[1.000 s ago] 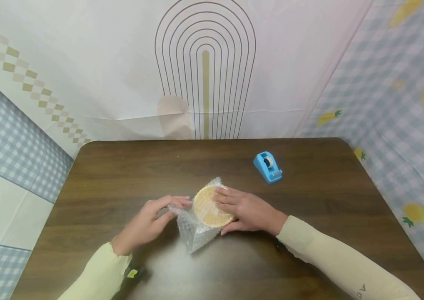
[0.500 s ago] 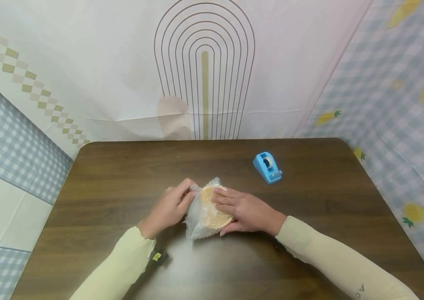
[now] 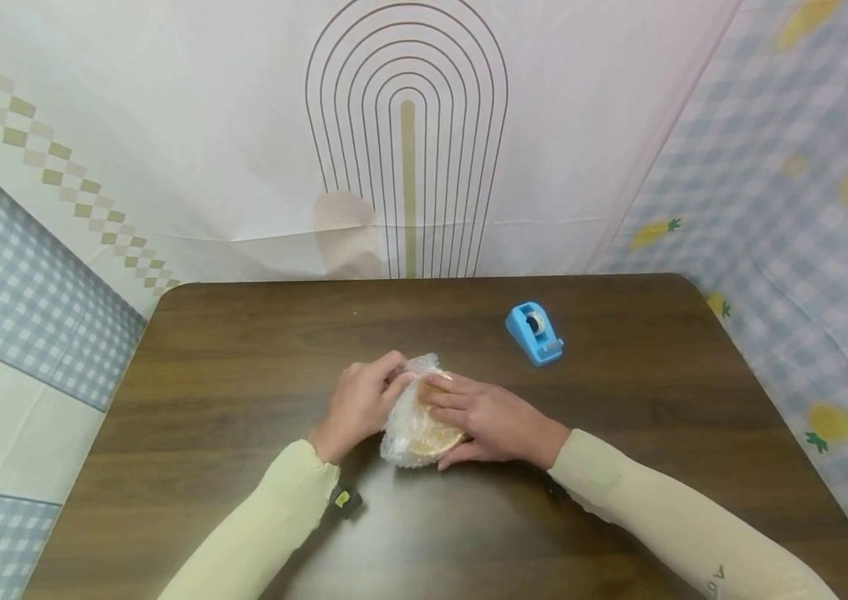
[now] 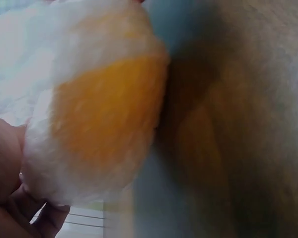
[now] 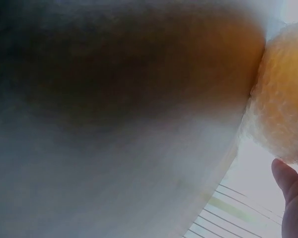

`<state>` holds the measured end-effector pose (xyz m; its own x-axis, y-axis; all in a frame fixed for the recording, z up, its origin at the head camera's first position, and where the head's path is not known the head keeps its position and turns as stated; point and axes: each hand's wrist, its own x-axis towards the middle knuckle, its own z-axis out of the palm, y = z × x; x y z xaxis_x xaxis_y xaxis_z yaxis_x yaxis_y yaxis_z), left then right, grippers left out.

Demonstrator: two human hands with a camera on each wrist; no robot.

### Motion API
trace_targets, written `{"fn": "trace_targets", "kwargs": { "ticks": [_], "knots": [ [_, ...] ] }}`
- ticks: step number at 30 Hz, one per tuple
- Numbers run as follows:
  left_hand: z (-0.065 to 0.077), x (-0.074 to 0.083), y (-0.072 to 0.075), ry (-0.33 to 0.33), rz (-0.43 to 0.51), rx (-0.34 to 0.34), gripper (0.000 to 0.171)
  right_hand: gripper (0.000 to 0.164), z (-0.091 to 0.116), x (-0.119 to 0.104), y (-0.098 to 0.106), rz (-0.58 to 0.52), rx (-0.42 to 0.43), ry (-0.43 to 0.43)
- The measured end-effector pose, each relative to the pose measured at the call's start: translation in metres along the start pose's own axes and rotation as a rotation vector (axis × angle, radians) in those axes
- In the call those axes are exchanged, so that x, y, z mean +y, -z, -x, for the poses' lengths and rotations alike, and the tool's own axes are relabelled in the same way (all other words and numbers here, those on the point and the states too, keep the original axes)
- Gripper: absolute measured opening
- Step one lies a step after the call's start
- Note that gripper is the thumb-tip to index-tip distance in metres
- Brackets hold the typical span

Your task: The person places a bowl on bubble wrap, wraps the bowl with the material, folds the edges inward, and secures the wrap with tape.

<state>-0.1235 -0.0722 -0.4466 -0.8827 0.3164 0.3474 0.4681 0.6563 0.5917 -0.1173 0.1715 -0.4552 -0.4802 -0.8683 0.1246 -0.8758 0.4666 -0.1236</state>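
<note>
A round, yellow-orange-topped object (image 3: 435, 437) sits on the table, partly covered by clear bubble wrap (image 3: 403, 433). My left hand (image 3: 367, 396) pinches the wrap at its far left edge, fingers bent and thumb against the film. Across the object's top lie the extended fingers of my right hand (image 3: 484, 417), with the thumb low at the near side. Seen from the left wrist, an orange and whitish curved side (image 4: 109, 109) shows through the film. In the right wrist view, the bubble-wrapped side (image 5: 283, 99) appears at the right edge, a fingertip on it.
A blue tape dispenser (image 3: 535, 333) with a roll of tape stands behind and right of the hands. The dark wooden table (image 3: 259, 333) ends at a patterned cloth wall (image 3: 244, 167). A small black device (image 3: 345, 500) is at the left wrist.
My left hand has taken hold of the loose wrap and moved right and away from me, drawing it over the object's left part. The right hand has stayed put.
</note>
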Motion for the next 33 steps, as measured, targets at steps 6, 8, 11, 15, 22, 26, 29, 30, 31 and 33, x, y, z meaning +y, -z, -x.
{"fn": "trace_targets", "kwargs": {
  "ticks": [6,8,11,15,22,26,29,30,31,33],
  "knots": [
    [0.002,0.002,-0.011,-0.019,-0.003,0.098,0.010,0.078,-0.001,-0.001,0.000,0.023,0.027,0.023],
    [0.003,0.003,-0.014,-0.027,-0.025,0.135,0.012,0.078,-0.001,-0.001,0.000,0.033,0.034,0.029],
    [0.005,0.006,-0.016,-0.022,-0.065,0.167,0.015,0.077,-0.001,-0.002,0.001,0.050,0.037,0.032],
    [0.005,0.010,-0.019,0.028,-0.098,0.153,0.016,0.076,-0.001,-0.003,0.002,0.069,0.025,0.035],
    [0.002,0.015,-0.022,0.163,-0.064,0.083,0.017,0.077,-0.002,-0.004,0.004,0.059,-0.011,0.023],
    [0.001,0.017,-0.024,0.207,-0.054,0.088,0.019,0.078,-0.002,-0.005,0.002,0.025,-0.018,0.004],
    [0.000,0.017,-0.025,0.211,-0.065,0.091,0.019,0.080,-0.001,-0.008,0.002,-0.019,-0.021,-0.022],
    [0.000,0.017,-0.025,0.208,-0.069,0.090,0.019,0.080,-0.001,-0.009,0.002,-0.028,-0.018,-0.035],
    [0.000,0.017,-0.025,0.205,-0.073,0.088,0.019,0.080,-0.001,-0.011,0.002,-0.037,-0.011,-0.048],
    [0.000,0.016,-0.025,0.195,-0.087,0.090,0.020,0.079,-0.001,-0.015,0.003,-0.042,0.015,-0.078]
  ]
}}
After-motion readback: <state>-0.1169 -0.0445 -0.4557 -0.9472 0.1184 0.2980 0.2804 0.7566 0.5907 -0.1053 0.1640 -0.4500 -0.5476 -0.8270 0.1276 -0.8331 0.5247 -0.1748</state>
